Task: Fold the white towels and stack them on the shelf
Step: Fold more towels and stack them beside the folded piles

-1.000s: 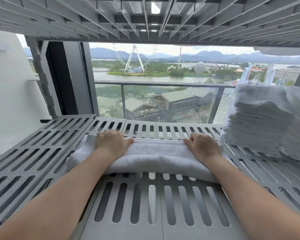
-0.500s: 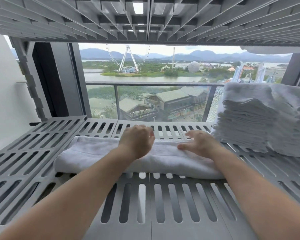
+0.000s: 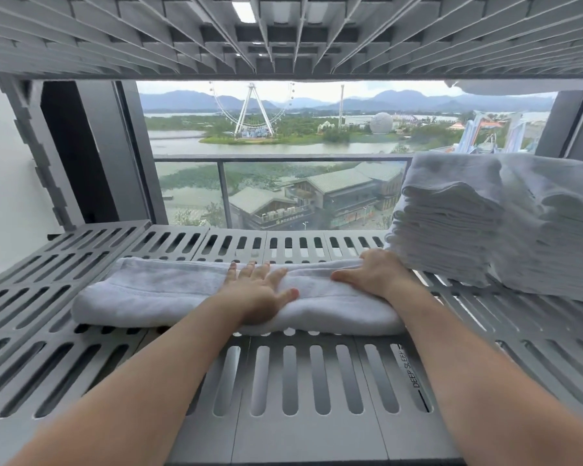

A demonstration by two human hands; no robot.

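While left hand (image 3: 260, 294) and right hand (image 3: 374, 274) rest on towel (image 3: 169, 290) | left grip flat, spread | right grip unclear

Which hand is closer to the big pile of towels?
Right. The right hand rests on the folded towel just beside the towel stack; the left hand presses that towel's middle, farther away.

Bare slatted shelf (image 3: 310, 438) left of, beyond and nearer than the fingers (image 3: 261, 272); folded towel (image 3: 148, 290) beneath; towel stack (image 3: 451, 230) blocking just right; upper shelf (image 3: 283, 38) close overhead.
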